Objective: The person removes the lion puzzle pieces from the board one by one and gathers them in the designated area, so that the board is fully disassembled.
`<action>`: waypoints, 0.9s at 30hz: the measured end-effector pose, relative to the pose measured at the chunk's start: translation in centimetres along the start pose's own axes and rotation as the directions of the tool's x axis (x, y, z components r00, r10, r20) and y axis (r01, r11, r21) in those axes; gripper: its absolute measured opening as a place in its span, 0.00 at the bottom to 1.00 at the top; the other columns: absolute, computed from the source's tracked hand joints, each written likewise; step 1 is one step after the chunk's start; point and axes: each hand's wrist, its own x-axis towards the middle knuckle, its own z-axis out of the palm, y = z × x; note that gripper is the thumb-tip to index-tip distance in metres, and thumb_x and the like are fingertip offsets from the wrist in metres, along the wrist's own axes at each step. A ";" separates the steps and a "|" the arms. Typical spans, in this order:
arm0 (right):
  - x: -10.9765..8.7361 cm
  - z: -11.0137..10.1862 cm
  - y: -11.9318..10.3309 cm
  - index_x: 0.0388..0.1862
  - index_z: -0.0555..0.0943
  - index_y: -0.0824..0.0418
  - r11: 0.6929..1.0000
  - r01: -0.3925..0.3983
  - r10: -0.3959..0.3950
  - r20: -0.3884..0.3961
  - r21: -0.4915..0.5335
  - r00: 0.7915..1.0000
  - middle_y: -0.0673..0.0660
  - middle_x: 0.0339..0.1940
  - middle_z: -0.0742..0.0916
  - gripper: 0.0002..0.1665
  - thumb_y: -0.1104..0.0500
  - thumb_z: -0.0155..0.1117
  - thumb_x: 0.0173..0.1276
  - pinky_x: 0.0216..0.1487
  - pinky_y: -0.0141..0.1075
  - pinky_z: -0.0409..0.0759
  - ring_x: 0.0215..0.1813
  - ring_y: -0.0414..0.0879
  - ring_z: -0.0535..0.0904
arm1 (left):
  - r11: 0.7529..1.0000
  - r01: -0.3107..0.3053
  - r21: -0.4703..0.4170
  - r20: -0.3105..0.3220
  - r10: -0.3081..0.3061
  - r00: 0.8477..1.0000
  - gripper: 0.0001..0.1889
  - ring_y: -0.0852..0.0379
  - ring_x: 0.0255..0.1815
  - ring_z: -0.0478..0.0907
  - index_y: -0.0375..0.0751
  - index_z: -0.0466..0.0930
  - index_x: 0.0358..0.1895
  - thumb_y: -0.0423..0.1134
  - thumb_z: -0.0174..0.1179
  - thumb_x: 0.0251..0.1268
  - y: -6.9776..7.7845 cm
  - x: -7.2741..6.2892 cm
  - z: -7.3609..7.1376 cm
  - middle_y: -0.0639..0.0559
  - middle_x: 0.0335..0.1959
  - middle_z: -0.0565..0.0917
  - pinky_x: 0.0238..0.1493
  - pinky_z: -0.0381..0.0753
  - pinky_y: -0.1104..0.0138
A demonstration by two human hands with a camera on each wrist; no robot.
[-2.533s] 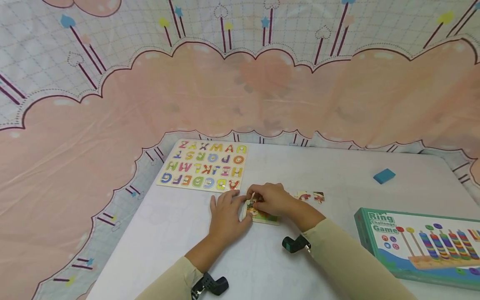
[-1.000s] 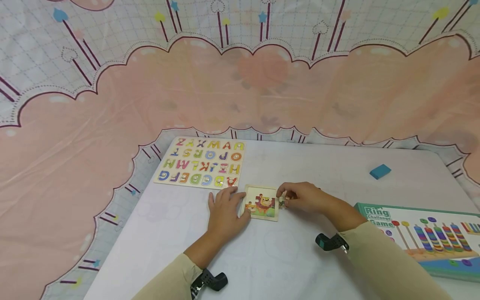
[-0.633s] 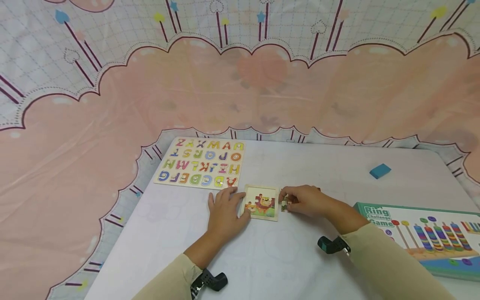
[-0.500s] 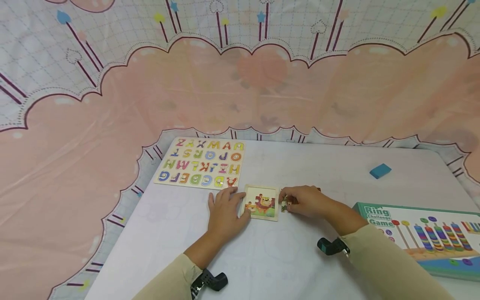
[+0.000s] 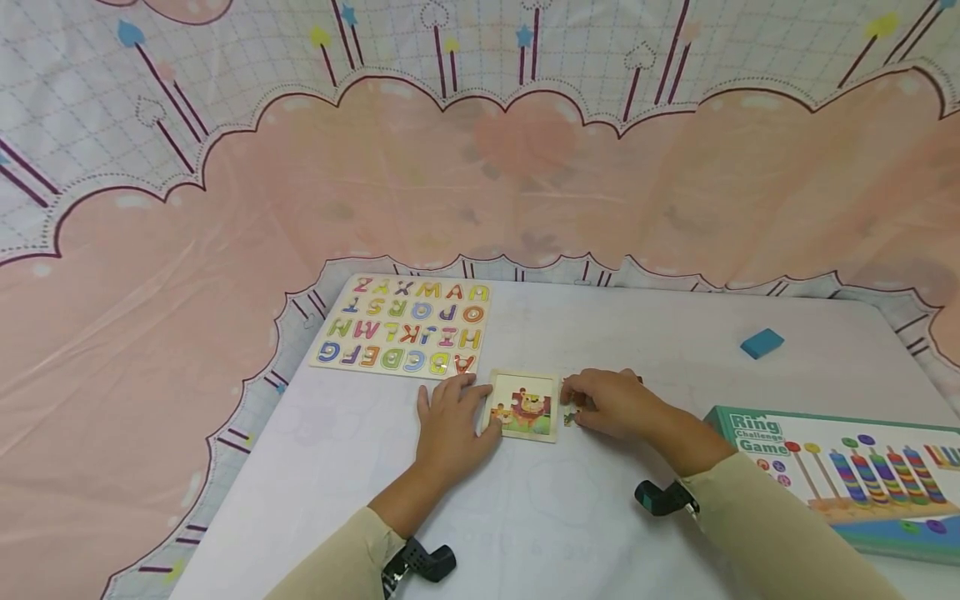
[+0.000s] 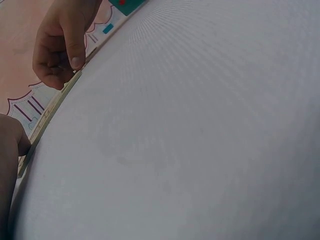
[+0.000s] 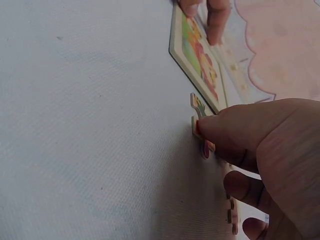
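Observation:
A small square jigsaw tray (image 5: 523,439) with a pale wooden rim lies mid-table, part of a lion picture fitted in it. My left hand (image 5: 452,433) rests at its left side, thumb and index finger touching the rim. Just right of the tray, my right hand (image 5: 617,402) pinches a jigsaw piece (image 7: 197,102) low over the tabletop. Thumb and fingers cover much of that piece. More loose jigsaw pieces (image 7: 232,215) lie beneath the right hand's other fingers, mostly hidden in the head view.
An alphabet board (image 5: 405,325) with coloured letters lies behind the left hand. A blue block (image 5: 762,343) sits at the back right. The boxed ring game (image 5: 832,475) lies beside the right forearm. A pink patterned cloth (image 5: 450,192) hangs behind the white table.
My right hand has moved from over the tray to its right side, uncovering the lion picture, and now pinches a loose piece there. The left hand stays at the tray.

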 end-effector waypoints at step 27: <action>1.4 -0.7 -0.4 0.50 0.84 0.53 0.988 -0.022 0.019 0.023 0.154 1.000 0.45 0.34 0.83 0.10 0.63 0.68 0.72 0.44 0.42 0.75 0.33 0.40 0.79 | 0.999 0.024 -0.028 0.039 -0.023 0.999 0.29 0.42 0.79 0.62 0.47 0.84 0.66 0.51 0.66 0.62 0.1 0.1 -0.5 0.45 0.74 0.74 0.77 0.40 0.29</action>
